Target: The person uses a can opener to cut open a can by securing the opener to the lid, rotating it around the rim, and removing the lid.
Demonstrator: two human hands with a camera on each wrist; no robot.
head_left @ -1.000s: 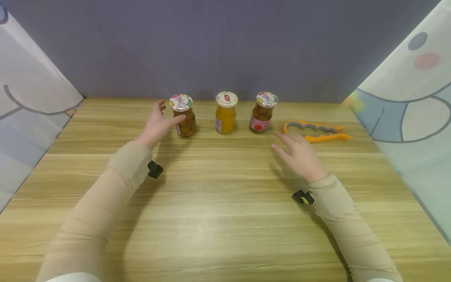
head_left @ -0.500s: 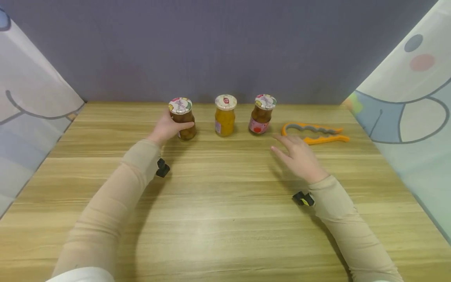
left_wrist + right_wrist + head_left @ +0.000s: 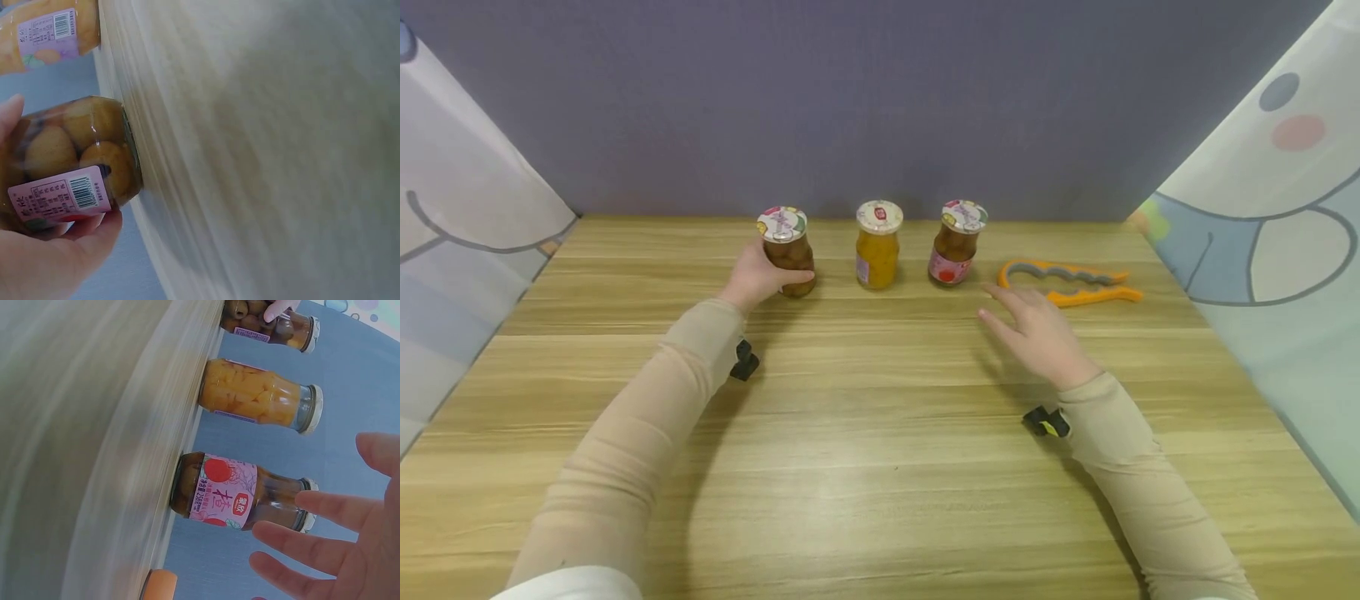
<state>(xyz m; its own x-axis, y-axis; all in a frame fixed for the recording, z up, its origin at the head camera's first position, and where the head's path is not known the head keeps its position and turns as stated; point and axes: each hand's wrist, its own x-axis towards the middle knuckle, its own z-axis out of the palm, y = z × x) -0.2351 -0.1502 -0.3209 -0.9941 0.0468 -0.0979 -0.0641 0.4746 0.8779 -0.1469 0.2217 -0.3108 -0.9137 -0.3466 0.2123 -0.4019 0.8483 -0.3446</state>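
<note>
Left wrist view: gripped jar (image 3: 70, 164) holds round brown fruit (image 3: 50, 150).

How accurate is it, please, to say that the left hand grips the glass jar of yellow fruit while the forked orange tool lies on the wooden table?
Not yellow but brown: the head view shows the left hand gripping the leftmost glass jar of brown fruit. The forked orange tool does lie on the wooden table.
</note>
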